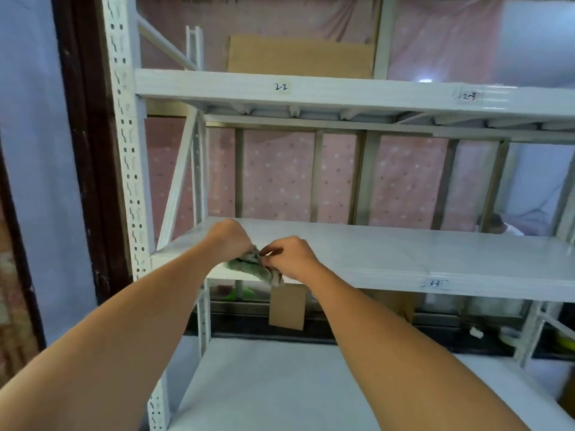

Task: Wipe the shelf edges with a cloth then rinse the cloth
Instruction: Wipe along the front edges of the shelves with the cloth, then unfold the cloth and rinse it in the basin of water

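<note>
A crumpled greenish-grey cloth (249, 265) sits at the front edge of the middle white shelf (404, 272), near its left end. My left hand (228, 239) grips the cloth's left part from above with curled fingers. Just to its right, my right hand (289, 256) pinches the cloth's right end, and a small corner of cloth hangs below the shelf edge. Most of the cloth is hidden under the two hands.
The white metal rack has a perforated upright (127, 150) at the left, an upper shelf (311, 88) labelled 2-2 and a lower shelf (280, 384). A cardboard piece (286, 307) hangs below the middle shelf. Pink dotted fabric covers the back. A person (499, 227) sits behind at the right.
</note>
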`<state>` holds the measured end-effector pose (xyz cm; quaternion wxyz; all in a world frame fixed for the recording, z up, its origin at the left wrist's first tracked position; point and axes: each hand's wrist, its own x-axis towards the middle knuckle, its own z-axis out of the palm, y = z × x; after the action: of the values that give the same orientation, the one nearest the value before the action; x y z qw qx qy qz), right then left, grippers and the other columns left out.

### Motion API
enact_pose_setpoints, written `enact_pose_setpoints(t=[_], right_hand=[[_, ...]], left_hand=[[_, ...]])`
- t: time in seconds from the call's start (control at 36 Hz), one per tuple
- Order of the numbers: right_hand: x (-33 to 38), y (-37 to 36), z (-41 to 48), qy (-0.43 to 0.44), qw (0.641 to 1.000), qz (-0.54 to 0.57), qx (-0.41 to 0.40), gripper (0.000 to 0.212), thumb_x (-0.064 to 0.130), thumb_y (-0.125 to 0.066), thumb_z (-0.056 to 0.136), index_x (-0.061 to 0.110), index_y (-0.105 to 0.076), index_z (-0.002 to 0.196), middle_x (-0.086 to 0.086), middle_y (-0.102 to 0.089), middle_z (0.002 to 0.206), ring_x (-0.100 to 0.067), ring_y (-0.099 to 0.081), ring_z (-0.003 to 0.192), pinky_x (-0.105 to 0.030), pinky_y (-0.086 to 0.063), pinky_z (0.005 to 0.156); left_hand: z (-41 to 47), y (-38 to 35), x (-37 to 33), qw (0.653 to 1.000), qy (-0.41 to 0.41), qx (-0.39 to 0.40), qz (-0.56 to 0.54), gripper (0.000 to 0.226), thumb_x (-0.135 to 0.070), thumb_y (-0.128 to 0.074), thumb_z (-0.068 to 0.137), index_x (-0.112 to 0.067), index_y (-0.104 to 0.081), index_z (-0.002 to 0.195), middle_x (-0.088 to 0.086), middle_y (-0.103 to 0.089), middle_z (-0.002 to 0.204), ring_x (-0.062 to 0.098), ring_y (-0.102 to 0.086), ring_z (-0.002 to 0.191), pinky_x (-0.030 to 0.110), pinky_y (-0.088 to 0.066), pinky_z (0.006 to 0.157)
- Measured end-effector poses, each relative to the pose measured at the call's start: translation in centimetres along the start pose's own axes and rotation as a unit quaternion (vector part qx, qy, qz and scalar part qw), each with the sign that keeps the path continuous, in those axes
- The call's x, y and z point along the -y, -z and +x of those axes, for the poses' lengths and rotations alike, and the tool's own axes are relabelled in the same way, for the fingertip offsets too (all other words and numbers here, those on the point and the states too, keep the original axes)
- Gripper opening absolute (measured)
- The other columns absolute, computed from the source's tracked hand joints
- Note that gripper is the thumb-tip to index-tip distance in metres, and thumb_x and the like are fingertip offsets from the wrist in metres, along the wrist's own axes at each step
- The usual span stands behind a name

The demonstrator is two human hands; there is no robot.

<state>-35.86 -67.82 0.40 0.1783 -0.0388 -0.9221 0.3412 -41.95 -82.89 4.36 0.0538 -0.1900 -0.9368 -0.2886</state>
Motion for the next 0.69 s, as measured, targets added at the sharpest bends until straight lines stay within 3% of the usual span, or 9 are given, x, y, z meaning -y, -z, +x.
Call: enact_pose_setpoints(t=[0.11, 0.19, 0.28, 0.39, 0.44, 0.56, 0.69], right_hand=[[-2.3, 3.8, -3.0, -0.018, 0.996, 0.087, -0.01, 0.026, 0.014, -0.075, 0.082, 0.018, -0.079, 0.107, 0.001, -0.075, 0.1, -0.015, -0.068, 0.094, -0.021, -0.054, 0.078], [-4.0, 6.3, -5.1, -0.022, 0.993, 0.115, -0.003, 0.032, 0.03, -0.081, 0.08, 0.021, -0.077, 0.11, 0.004, -0.074, 0.104, -0.013, -0.067, 0.098, -0.02, -0.051, 0.078], [-5.7, 7.9, -6.9, -0.032, 0.988, 0.151, 0.026, 0.044, 0.043, -0.083, 0.076, 0.027, -0.072, 0.116, 0.008, -0.067, 0.111, -0.013, -0.063, 0.104, -0.024, -0.049, 0.08], [-8.4, 9.5, -7.9, -0.019, 0.998, 0.051, 0.038, 0.075, 0.056, -0.085, 0.065, 0.032, -0.059, 0.13, 0.004, -0.041, 0.135, -0.015, -0.043, 0.125, -0.035, -0.042, 0.099], [-9.5, 10.0, -7.8, -0.022, 0.997, 0.069, 0.038, 0.078, 0.056, -0.087, 0.061, 0.029, -0.055, 0.128, 0.005, -0.044, 0.135, -0.015, -0.046, 0.123, -0.035, -0.045, 0.096], [-11.4, 11.8, -6.4, -0.04, 0.986, 0.163, -0.013, 0.056, 0.043, -0.087, 0.07, 0.018, -0.056, 0.108, -0.004, -0.063, 0.113, -0.02, -0.06, 0.102, -0.04, -0.052, 0.09], [-14.0, 15.8, -5.0, -0.039, 0.975, 0.218, -0.016, 0.058, 0.026, -0.085, 0.078, 0.014, -0.055, 0.126, -0.002, -0.065, 0.116, -0.018, -0.061, 0.106, -0.027, -0.05, 0.086]], left_hand=[[-1.8, -1.5, -4.0, 0.996, 0.015, 0.012, -0.088, 0.029, -0.018, -0.071, 0.083, -0.003, -0.073, 0.108, 0.012, -0.07, 0.1, 0.02, -0.059, 0.081, 0.03, -0.048, 0.067], [-3.2, -2.8, -6.6, 0.989, 0.007, 0.023, -0.143, 0.029, -0.016, -0.067, 0.085, 0.0, -0.071, 0.11, 0.009, -0.065, 0.093, 0.022, -0.06, 0.082, 0.033, -0.054, 0.074], [-4.2, -4.3, -8.9, 0.978, 0.024, 0.04, -0.201, 0.017, -0.004, -0.064, 0.084, 0.003, -0.073, 0.097, 0.014, -0.071, 0.089, 0.028, -0.068, 0.079, 0.04, -0.061, 0.075], [-4.7, -6.2, -12.0, 0.968, 0.01, 0.059, -0.243, 0.013, 0.002, -0.061, 0.082, 0.0, -0.073, 0.083, 0.015, -0.069, 0.083, 0.028, -0.065, 0.074, 0.04, -0.061, 0.07], [-4.2, -7.0, -13.3, 0.967, -0.01, 0.068, -0.246, 0.011, -0.002, -0.062, 0.083, -0.003, -0.073, 0.083, 0.016, -0.068, 0.085, 0.029, -0.065, 0.077, 0.042, -0.06, 0.073], [-2.7, -8.4, -16.5, 0.963, -0.041, 0.09, -0.251, 0.012, -0.01, -0.064, 0.088, -0.005, -0.073, 0.094, 0.015, -0.07, 0.099, 0.031, -0.067, 0.095, 0.042, -0.058, 0.077], [0.0, -10.4, -19.4, 0.934, -0.081, 0.13, -0.322, 0.009, -0.01, -0.067, 0.089, -0.011, -0.07, 0.081, 0.009, -0.068, 0.084, 0.025, -0.063, 0.082, 0.034, -0.052, 0.064]])
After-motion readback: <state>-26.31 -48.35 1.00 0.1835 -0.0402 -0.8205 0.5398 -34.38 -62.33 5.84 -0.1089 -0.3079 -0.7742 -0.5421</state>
